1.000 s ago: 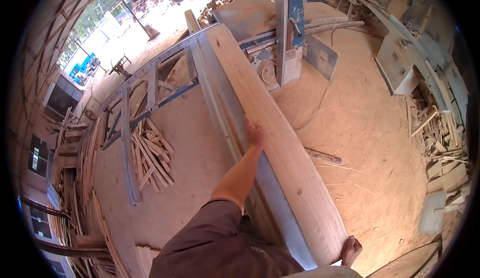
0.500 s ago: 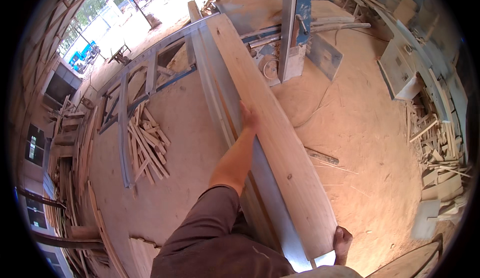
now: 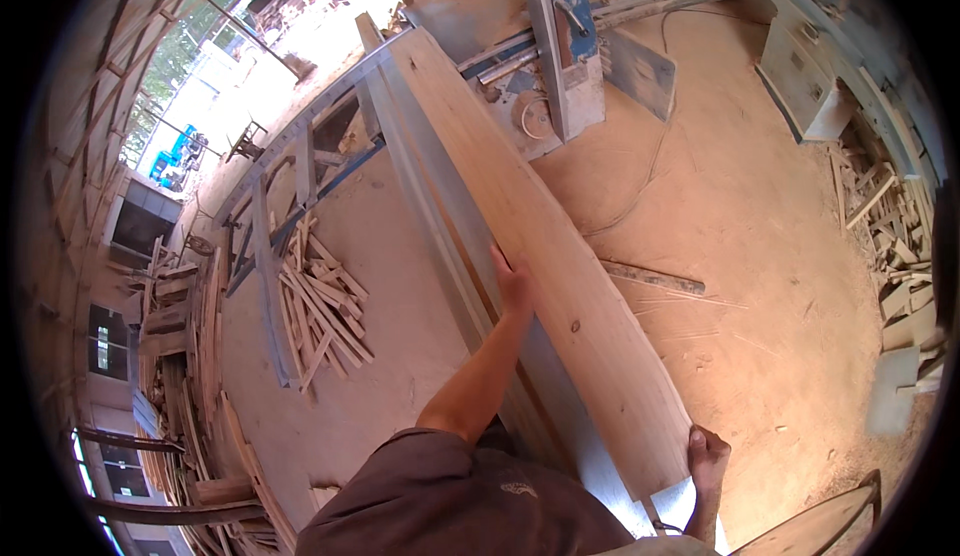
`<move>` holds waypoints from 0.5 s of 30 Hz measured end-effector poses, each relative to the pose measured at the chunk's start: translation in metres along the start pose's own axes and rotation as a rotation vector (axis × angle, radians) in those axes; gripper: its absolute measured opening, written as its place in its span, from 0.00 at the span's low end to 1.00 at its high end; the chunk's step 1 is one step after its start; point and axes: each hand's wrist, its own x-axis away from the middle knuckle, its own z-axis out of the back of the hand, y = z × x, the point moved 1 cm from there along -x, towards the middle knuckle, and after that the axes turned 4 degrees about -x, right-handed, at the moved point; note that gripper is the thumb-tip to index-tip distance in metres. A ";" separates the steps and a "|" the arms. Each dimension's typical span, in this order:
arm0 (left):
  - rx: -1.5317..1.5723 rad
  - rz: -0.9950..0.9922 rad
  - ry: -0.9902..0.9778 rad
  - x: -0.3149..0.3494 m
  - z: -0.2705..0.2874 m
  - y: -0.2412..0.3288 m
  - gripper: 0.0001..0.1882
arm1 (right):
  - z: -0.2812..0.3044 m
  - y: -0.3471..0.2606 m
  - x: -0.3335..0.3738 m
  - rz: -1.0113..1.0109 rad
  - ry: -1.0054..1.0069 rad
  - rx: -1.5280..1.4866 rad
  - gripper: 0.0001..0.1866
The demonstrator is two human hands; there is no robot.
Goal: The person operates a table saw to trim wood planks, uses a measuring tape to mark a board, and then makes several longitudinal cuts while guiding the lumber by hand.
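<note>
A long pale wooden plank (image 3: 570, 301), with a dark knot near its middle, lies lengthwise on a narrow metal bed (image 3: 545, 376) running away from me. My left hand (image 3: 513, 284) grips the plank's left edge, thumb side up by the wood; some fingers are hidden. At the near right corner, my right hand (image 3: 708, 453) is closed on the plank's edge with the fingers curled. The plank's far end reaches a metal cross rail beside a machine with a blue upright post (image 3: 568, 16).
Left of the bed, thin wood offcuts (image 3: 325, 306) lie heaped by a metal frame (image 3: 270, 266). A dark-edged wooden bar (image 3: 650, 278) rests on the dusty floor at right. Scrap wood (image 3: 905, 246) lines the right wall, and stacked boards (image 3: 190, 376) stand along the left.
My left hand sits closer to the plank's knot than before. My right hand stays on the near corner. The whole view has shifted and turned slightly.
</note>
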 end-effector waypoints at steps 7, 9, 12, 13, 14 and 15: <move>-0.011 0.032 0.026 0.029 -0.013 -0.013 0.38 | 0.012 0.056 0.004 0.034 0.109 -0.128 0.23; -0.031 0.009 0.048 0.030 -0.017 -0.023 0.38 | 0.017 0.043 0.012 -0.117 0.048 -0.281 0.23; -0.038 -0.057 0.070 0.009 -0.013 -0.043 0.38 | 0.013 0.046 -0.004 -0.135 0.002 -0.152 0.14; -0.038 -0.088 0.075 0.000 -0.011 -0.047 0.38 | 0.011 0.034 -0.008 -0.141 -0.029 -0.095 0.18; -0.025 -0.076 0.082 -0.005 -0.009 -0.053 0.38 | 0.005 0.022 -0.008 -0.146 -0.015 -0.219 0.17; -0.011 -0.072 0.083 -0.012 -0.011 -0.051 0.38 | 0.003 0.021 -0.009 -0.140 -0.003 -0.232 0.17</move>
